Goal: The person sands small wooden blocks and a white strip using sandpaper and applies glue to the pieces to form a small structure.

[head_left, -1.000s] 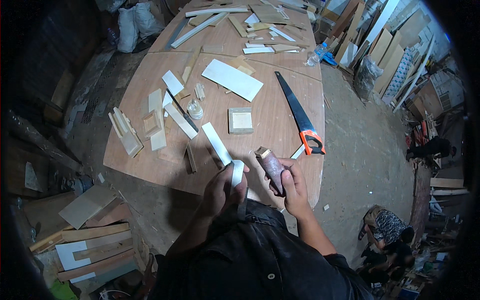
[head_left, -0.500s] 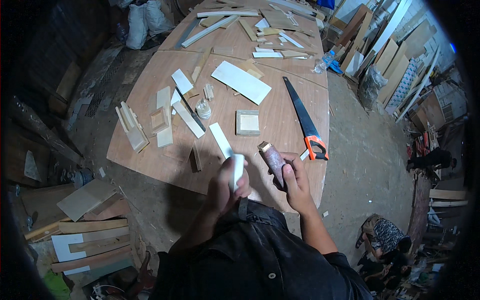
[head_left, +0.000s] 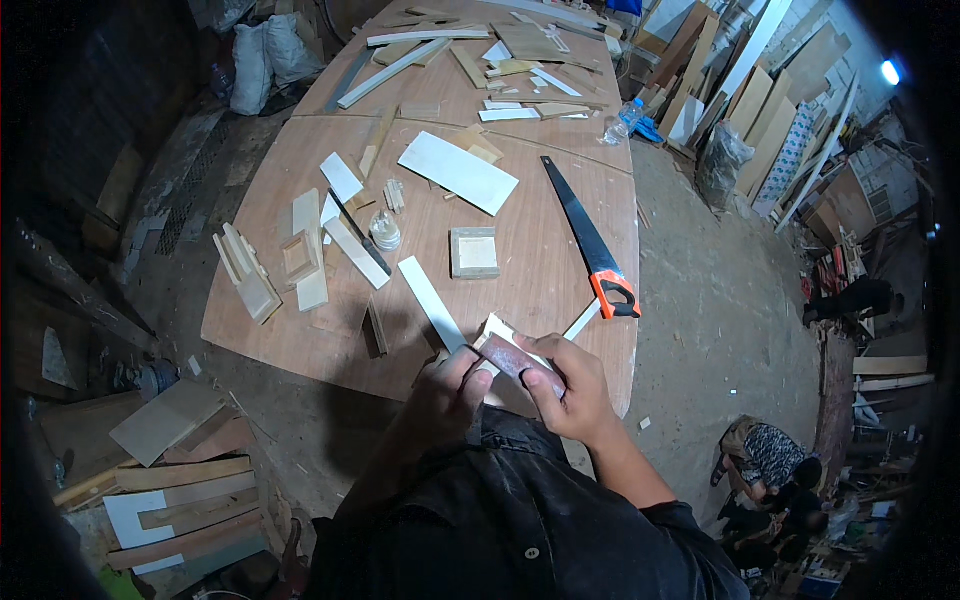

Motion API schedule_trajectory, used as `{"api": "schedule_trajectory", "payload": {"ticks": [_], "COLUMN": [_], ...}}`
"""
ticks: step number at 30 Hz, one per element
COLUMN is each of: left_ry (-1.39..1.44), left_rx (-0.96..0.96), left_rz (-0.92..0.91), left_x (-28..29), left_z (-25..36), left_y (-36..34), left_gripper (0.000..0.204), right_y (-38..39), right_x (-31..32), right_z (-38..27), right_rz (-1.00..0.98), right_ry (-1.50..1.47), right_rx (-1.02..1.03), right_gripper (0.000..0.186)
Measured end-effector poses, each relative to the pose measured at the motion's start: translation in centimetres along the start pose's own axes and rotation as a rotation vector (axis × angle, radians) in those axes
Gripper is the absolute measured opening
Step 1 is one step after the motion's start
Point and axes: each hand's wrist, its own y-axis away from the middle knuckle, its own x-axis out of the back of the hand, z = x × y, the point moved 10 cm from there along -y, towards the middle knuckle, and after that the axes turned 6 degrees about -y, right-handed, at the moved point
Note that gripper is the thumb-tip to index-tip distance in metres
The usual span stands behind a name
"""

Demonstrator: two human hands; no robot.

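My left hand [head_left: 450, 395] grips a small pale wooden piece [head_left: 494, 326] low over the near table edge. My right hand [head_left: 577, 390] holds a block wrapped in reddish sandpaper [head_left: 515, 358], laid against that piece, partly hiding it. A white strip [head_left: 425, 296] lies just beyond my left hand. A small square wooden frame [head_left: 475, 272] sits farther forward. A handsaw with an orange-and-black handle [head_left: 578, 225] lies to the right. Left of centre are a dark slim tool [head_left: 360, 228], a small clear container [head_left: 385, 235] and several wood offcuts [head_left: 255, 285].
The table [head_left: 300, 355] bears more boards [head_left: 460, 175] and a plastic bottle [head_left: 625, 120] toward the back. Boards lean along the right wall [head_left: 760, 120]; sacks [head_left: 255, 75] stand back left. Scrap wood [head_left: 180, 505] lies lower left. Two or more people [head_left: 765, 465] are at the right.
My right hand has brought the sandpaper block leftward onto the pale piece. My left hand has turned that piece, and the two hands are now close together.
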Motion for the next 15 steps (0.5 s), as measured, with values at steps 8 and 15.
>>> {"api": "schedule_trajectory", "payload": {"ticks": [8, 15], "left_ry": [-0.05, 0.059], "left_rx": [-0.168, -0.011], "left_rz": [0.132, 0.017], "left_x": [-1.0, -2.5], "left_z": [2.1, 1.0], "left_y": [-0.3, -1.0], "left_gripper": [0.021, 0.025], "right_y": [-0.8, -0.9], "right_x": [0.4, 1.2], "right_z": [0.0, 0.3], "right_rz": [-0.034, -0.036], "right_ry": [0.038, 0.049], "right_rx": [0.0, -0.049], "right_gripper": [0.031, 0.028]}}
